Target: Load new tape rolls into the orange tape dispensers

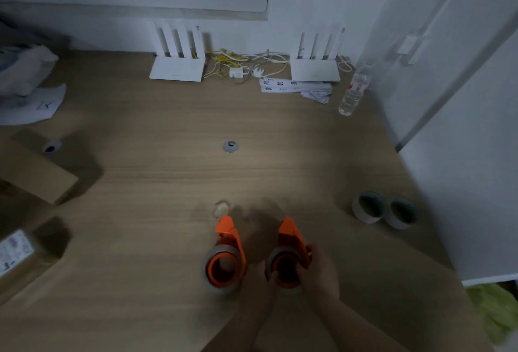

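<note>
Two orange tape dispensers stand side by side on the wooden table (168, 183), near its front edge. The left dispenser (227, 253) stands alone, with a grey tape roll around its hub. Both of my hands are on the right dispenser (290, 239), which also carries a roll. My left hand (262, 277) pinches the left rim of that roll, and my right hand (321, 270) wraps around the right side of the dispenser. Two spare tape rolls (368, 208) (402, 213) lie flat farther right. A small clear tape scrap (221, 207) lies just beyond the left dispenser.
Two white routers (176, 68) (315, 70) with tangled cables (241, 64) line the back wall. A water bottle (354, 91) and papers (294, 86) lie at the back right. Cardboard boxes (36, 172) (19, 256) sit on the left. A white cabinet (462, 183) borders the right.
</note>
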`<state>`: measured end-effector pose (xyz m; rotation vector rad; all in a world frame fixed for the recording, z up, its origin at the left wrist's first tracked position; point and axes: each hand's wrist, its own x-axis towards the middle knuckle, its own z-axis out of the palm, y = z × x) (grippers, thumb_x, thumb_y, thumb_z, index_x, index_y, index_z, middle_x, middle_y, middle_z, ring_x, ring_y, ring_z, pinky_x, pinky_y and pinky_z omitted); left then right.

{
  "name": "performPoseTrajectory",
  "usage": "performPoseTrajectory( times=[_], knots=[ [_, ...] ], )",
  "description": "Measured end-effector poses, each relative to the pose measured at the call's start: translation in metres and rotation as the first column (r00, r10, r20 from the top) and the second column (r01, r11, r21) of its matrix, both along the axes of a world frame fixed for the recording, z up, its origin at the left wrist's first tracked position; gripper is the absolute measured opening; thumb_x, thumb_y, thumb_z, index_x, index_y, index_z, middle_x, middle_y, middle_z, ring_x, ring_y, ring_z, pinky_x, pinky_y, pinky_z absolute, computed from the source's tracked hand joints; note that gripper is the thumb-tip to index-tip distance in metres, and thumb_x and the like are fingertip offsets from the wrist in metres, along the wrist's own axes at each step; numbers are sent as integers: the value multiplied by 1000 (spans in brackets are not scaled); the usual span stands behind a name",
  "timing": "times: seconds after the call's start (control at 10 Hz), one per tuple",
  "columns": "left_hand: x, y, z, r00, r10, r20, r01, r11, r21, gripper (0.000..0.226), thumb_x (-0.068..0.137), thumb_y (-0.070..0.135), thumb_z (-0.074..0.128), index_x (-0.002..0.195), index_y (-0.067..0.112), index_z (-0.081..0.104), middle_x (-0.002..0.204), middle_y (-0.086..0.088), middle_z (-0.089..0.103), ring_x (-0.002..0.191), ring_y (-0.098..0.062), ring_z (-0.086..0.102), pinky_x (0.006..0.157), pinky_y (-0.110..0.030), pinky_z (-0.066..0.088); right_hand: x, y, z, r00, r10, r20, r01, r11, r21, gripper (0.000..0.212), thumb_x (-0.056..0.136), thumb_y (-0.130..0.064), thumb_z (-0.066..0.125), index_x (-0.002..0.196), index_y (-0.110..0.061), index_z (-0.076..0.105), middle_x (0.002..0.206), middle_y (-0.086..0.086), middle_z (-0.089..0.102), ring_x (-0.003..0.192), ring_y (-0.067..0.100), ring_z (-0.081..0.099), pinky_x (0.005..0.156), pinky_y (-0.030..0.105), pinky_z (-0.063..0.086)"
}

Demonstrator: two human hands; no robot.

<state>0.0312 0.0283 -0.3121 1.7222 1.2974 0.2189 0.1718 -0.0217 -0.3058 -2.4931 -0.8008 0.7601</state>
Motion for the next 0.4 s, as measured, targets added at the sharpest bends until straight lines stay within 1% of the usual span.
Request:
performPoseTrajectory(
  times=[0.1,0.2,0.3,0.4],
  knots=[
    [0,-1,-2,1000,28,1,-28,1000,-11,80,67,65,29,116,13,63,113,-10,67,106,-26,60,83,-30,40,2,0,-2,1000,8,18,-8,1000,8,44,68,-24,70,110,-22,58,98,7,70,92,30,67,70,34,51],
    [-1,-2,-4,999,32,-17,-33,998,-58,69,75,62,41,119,14,60,118,-10,66,109,-26,60,87,-33,43,0,-1,0,1000,-3,10,3,1000,-5,46,69,-25,70,113,-22,58,101,7,70,94,30,67,73,36,53],
    [-3,-1,-9,999,13,-42,-15,998,-57,46,89,40,55,125,11,54,124,-11,63,115,-27,58,91,-35,44,0,-2,1,999,-16,-32,16,1000,-18,46,69,-29,72,112,-21,58,105,7,69,97,28,65,76,36,53],
    [-9,-7,-10,1000,-1,16,1,1000,4,50,89,44,50,125,9,53,122,-12,63,113,-29,59,93,-39,46,-5,-4,7,999,-37,10,37,999,-13,52,69,-31,74,117,-20,58,113,7,64,104,28,63,81,36,51]
  ],
)
